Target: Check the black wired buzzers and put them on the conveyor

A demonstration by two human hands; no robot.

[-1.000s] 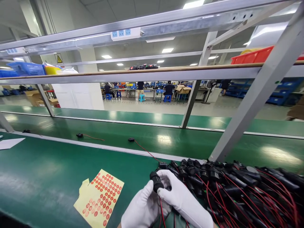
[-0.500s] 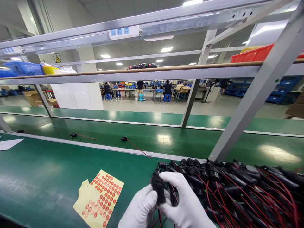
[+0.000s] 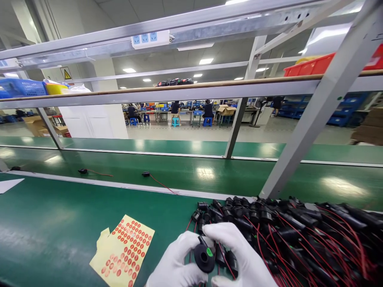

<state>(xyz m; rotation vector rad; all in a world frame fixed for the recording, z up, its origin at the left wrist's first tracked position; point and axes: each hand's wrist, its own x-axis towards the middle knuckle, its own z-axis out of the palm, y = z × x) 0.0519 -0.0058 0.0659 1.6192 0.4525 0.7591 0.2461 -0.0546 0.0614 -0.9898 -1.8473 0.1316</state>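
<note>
Both my hands wear white gloves. In my left hand (image 3: 181,261) is a black cylindrical part (image 3: 204,259), pinched between thumb and fingers, its round end with a central hole turned to me and a small green mark on it. Close on its right is my right hand (image 3: 239,255), thumb and index finger curved apart; the index fingertip is by the top of the part, and whether it touches cannot be made out. Behind and right of the hands lies a heap of similar black parts (image 3: 266,215) with red wires. A yellow sheet of red round stickers (image 3: 125,251) lies to the left.
Along the green bench (image 3: 60,223) runs a white strip (image 3: 119,185). Beyond it lie loose black parts (image 3: 145,173) with red wires. A slanted grey post (image 3: 314,107) rises behind the heap. Overhead, a shelf holds a red bin (image 3: 311,65) and a blue basket (image 3: 24,87).
The black part has turned from upright to end-on, showing its round end and green mark. My right hand's fingers have loosened from around it. The view has shifted slightly.
</note>
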